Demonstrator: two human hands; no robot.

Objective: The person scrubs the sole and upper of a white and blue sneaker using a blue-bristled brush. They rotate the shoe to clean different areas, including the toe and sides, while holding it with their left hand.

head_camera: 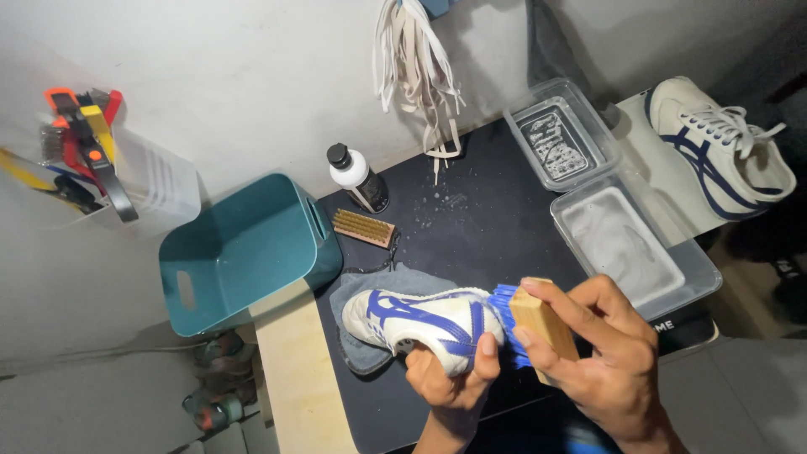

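From the head view, the left hand (454, 378) cups a white leather shoe (424, 324) with blue stripes from below, its grip clamped on the heel end. The shoe lies over a grey cloth (361, 294) on the black mat (479, 227) of the counter. The right hand (601, 357) clamps a wooden block brush (538, 324) — blue bristles pressed against the shoe's heel. Beyond the shoe lie a smaller tan-bristled brush (363, 227), a white bottle (357, 176) and a teal plastic bin (244, 248); right of it, two clear rectangular tubs (635, 244).

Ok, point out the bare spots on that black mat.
Bare: the mat between the bottle, the clear tubs and the shoe. Crowded: the near edge, where both hands work, left hand on the shoe, right hand on the brush.
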